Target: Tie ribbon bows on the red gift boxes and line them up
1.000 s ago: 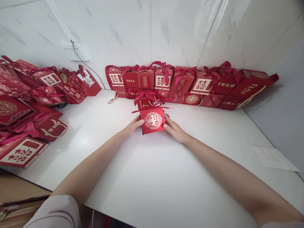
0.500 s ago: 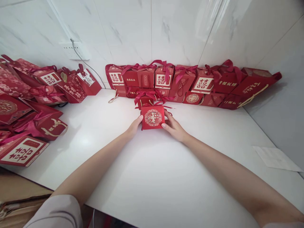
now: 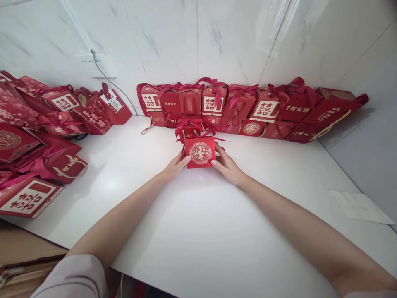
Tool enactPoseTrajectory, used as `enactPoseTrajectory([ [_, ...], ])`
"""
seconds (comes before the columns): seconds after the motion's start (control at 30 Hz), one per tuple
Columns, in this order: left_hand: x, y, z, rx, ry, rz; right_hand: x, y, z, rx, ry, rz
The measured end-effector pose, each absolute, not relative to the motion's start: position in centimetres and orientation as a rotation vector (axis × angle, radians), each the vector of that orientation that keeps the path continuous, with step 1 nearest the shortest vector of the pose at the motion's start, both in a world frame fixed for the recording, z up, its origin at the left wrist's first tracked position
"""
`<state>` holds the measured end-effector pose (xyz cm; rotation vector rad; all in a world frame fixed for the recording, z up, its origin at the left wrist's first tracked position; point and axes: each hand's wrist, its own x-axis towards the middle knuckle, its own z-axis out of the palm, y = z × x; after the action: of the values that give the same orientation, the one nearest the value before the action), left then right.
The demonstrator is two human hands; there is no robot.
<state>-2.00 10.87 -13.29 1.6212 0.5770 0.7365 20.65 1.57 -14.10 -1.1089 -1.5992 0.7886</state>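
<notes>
A small red gift box (image 3: pixel 200 153) with a round gold-and-white emblem is gripped between my two hands on the white table. On its left side my left hand (image 3: pixel 177 165) presses with the thumb on the front corner. My right hand (image 3: pixel 228 165) closes on the right side, thumb at the lower front corner, with the other fingers partly hidden behind. Dark red cord shows at both sides of the box. Right behind it stands another small red box (image 3: pixel 190 131) topped with a magenta ribbon bow.
Two stacked layers of red gift boxes (image 3: pixel 242 103) line the tiled wall. More red boxes (image 3: pixel 66 163) are heaped at the left. A white sheet of paper (image 3: pixel 361 206) lies on the right side of the table (image 3: pixel 198 240). A cable (image 3: pixel 116 85) hangs from a wall socket.
My left thumb has moved from the box's left edge onto its front face, and the left hand sits slightly lower. The box has shifted very slightly to the right.
</notes>
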Motion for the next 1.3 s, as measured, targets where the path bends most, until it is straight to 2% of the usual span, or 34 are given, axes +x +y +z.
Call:
enactPoseTrajectory([
  [0.67,-1.9,10.8,-13.3,1.597,0.622,0.783,20.6,1.5,-13.8,-1.093,-1.579,0.829],
  [0.9,-1.4,10.4,-11.7,1.009,0.572,0.904,20.4,0.5,-13.7,-1.012,-1.717,0.603],
  [1.03,-1.7,10.2,-10.7,0.845,0.479,0.805,19.5,-0.3,-13.5,-1.105,-1.767,0.442],
  [1.3,-2.3,11.5,-11.4,0.81,0.483,0.628,19.4,-0.2,-13.8,-1.156,-1.778,0.451],
])
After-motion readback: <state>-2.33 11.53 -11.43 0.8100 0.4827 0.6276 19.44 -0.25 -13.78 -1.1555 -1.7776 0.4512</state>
